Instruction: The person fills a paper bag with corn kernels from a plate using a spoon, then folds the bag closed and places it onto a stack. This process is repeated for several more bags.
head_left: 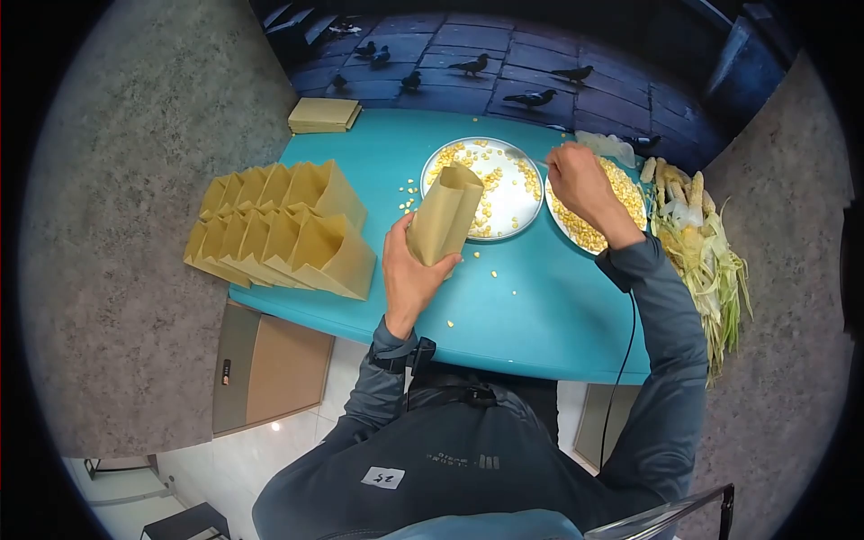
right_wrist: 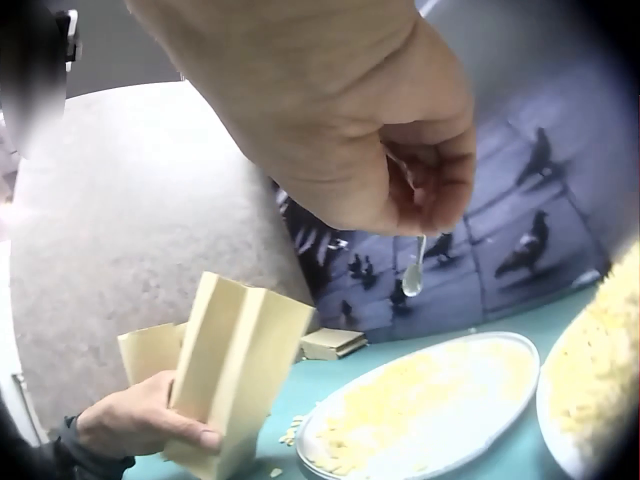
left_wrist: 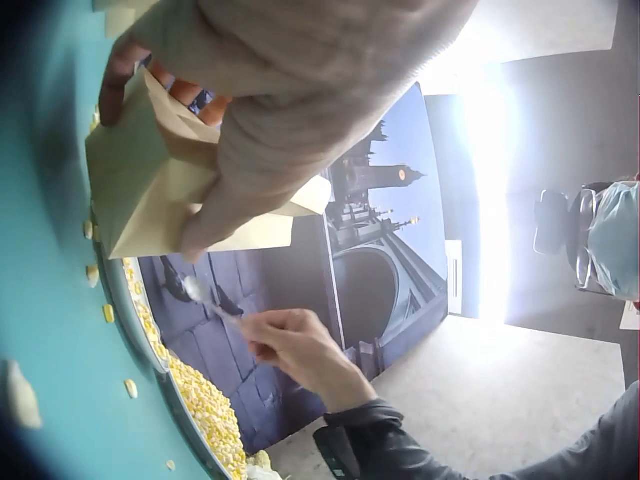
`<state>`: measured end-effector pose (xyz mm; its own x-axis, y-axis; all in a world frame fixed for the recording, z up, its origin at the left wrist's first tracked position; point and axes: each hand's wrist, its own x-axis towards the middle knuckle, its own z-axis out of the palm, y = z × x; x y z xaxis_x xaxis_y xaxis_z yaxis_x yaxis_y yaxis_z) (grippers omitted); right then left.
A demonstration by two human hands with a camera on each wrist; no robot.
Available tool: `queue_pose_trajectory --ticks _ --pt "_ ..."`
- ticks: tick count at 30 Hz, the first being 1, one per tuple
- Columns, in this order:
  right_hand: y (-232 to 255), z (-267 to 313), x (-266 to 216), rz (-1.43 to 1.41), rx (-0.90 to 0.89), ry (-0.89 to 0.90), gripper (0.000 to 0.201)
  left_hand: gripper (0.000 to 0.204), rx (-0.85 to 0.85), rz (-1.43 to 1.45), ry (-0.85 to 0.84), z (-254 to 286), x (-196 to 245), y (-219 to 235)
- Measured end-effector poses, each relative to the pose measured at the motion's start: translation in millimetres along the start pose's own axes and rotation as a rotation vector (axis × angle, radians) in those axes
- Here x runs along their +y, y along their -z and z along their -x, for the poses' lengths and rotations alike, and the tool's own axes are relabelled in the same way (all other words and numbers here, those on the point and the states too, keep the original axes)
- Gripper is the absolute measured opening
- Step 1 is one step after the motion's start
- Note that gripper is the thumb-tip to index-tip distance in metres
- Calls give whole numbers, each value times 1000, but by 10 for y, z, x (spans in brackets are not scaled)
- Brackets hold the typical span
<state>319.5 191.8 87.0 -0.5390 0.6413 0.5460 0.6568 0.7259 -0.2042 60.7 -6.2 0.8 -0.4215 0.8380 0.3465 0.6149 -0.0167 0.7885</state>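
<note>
My left hand (head_left: 409, 277) grips a brown paper bag (head_left: 441, 220) by its lower part, thumb on one side and fingers on the other. The bag stands tall with its mouth up, close over the near left part of a round metal tray (head_left: 509, 200) with scattered corn kernels. In my right hand (head_left: 583, 184) the handle of a small spoon is pinched. The spoon's bowl (right_wrist: 413, 280) points down in the right wrist view, above the tray. That hand is over the left edge of a second plate (head_left: 563, 231), heaped with yellow kernels (head_left: 623, 191).
Two rows of opened paper bags (head_left: 337, 256) stand at the left. Behind them lies a flat stack of folded bags (head_left: 324, 114). Corn cobs and husks (head_left: 711, 279) lie at the right edge, near a clear plastic bag (head_left: 605, 146). Loose kernels dot the teal table (head_left: 540, 310).
</note>
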Motion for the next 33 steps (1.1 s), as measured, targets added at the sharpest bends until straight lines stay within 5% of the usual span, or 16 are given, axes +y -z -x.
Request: queue_pose_trajectory --ticks 2,6,15,17,18,20,23,27,33 --pt "-365 84 328 -46 -182 -189 11 94 26 23 15 62 1 56" --pt "-846 161 423 -20 -174 -296 13 93 45 35 17 240 -18 190" --pt "-951 293 -94 -299 -311 -247 14 94 54 35 68 441 -67 322" --pt "-903 285 -157 -539 -393 -525 14 94 40 38 71 424 -58 308" --pt "-915 275 -113 -539 -390 -530 14 94 35 38 68 412 -53 298" --pt "-934 218 -4 -876 -596 -737 13 96 35 -24 60 386 -44 284" --pt "-864 177 27 -1046 -538 -906 15 97 21 -50 47 330 -46 266" --pt "-255 12 -129 -1002 -511 -839 19 97 42 -48 32 258 -80 204" --pt "480 -142 -593 -655 -451 -508 19 98 36 -81 -2 112 -21 62"
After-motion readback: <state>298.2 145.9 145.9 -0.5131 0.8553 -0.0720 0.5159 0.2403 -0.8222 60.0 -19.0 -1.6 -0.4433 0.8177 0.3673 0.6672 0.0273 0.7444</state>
